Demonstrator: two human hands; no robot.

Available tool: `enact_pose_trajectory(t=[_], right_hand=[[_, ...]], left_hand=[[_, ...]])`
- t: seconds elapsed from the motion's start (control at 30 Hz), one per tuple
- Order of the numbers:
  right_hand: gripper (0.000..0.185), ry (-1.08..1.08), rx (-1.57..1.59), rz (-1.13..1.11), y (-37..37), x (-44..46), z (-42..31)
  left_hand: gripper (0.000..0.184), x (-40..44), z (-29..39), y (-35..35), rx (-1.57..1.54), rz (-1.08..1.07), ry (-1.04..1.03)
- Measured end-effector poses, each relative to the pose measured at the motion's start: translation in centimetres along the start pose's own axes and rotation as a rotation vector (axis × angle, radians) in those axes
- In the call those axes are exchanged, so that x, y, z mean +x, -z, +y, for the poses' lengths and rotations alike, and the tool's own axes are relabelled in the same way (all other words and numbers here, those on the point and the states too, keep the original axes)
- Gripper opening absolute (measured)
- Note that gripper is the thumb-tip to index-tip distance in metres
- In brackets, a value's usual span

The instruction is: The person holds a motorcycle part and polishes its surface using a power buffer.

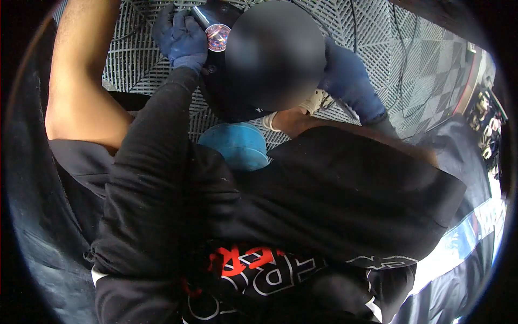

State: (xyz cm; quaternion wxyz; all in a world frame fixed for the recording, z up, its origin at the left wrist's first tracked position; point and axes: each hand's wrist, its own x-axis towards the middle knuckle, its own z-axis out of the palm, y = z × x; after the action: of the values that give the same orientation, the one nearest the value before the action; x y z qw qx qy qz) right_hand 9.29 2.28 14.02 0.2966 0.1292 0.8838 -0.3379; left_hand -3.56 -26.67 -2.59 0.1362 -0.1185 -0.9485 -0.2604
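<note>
My left hand (182, 42), in a dark blue glove, is closed at the left edge of a glossy black part (216, 89) with a round printed sticker (217, 37). My right hand (342, 73), in a matching glove, is to the right of that part. A round blurred patch covers the middle of the part and the fingers of my right hand, so their grip is hidden. Below the black part, between my legs, is a round blue object (234, 144), perhaps a tub or a stool.
Grey grid floor tiles (377, 32) lie under the work, with dark cables (402, 70) across them on the right. My bent bare leg (81, 92) is at the left. A light clog (315, 101) is on my foot. Small mixed items (490, 127) are at the far right.
</note>
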Motion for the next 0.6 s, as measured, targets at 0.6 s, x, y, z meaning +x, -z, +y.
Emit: enact_pose_trajectory(t=[0.6], right_hand=[[0.058,-0.022,0.404,-0.272,3.6,8.8,-4.1]], left_hand=[[0.035,0.3,-0.2,-0.5,0.0,-0.027,-0.027]])
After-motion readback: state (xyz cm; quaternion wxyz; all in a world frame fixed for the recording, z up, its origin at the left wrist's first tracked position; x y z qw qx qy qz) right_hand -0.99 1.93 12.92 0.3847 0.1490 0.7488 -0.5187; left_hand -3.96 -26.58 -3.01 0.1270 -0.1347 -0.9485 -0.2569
